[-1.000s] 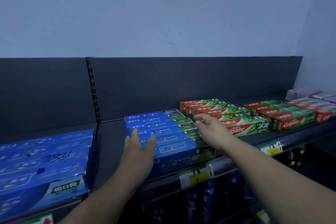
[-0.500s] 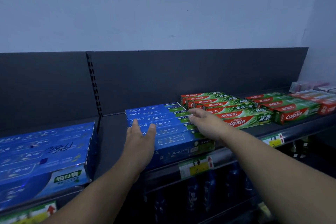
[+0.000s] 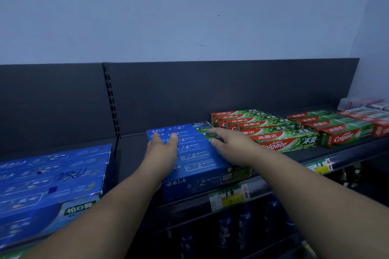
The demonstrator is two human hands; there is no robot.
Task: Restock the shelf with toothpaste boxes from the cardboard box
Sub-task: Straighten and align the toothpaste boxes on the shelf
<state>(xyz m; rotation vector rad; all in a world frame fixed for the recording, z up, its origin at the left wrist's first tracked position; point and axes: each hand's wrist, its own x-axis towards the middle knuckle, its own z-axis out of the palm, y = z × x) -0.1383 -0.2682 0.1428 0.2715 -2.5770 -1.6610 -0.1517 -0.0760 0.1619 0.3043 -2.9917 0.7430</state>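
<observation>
Far to the left of the blue toothpaste boxes (image 3: 197,153) sits a big blue pack (image 3: 52,178) with writing on top, and a bare strip of the dark shelf (image 3: 130,153) lies between the two. The blue toothpaste boxes lie flat in a neat row in the middle of the shelf, close to its front edge. The left grip (image 3: 163,149) rests flat on top of the left end of the blue toothpaste boxes, fingers straight and holding nothing. A moment ago it lay nearer the front of them; now its fingertips reach almost to the back boxes. The right grip (image 3: 229,145) lies on the right end of the blue toothpaste boxes, fingers stretched out and pointing left, holding nothing, in much the same spot as before. Just to the right of the blue toothpaste boxes are green and red boxes (image 3: 284,139). Below them, on the shelf's front edge, hangs a yellow price tag (image 3: 229,197).
</observation>
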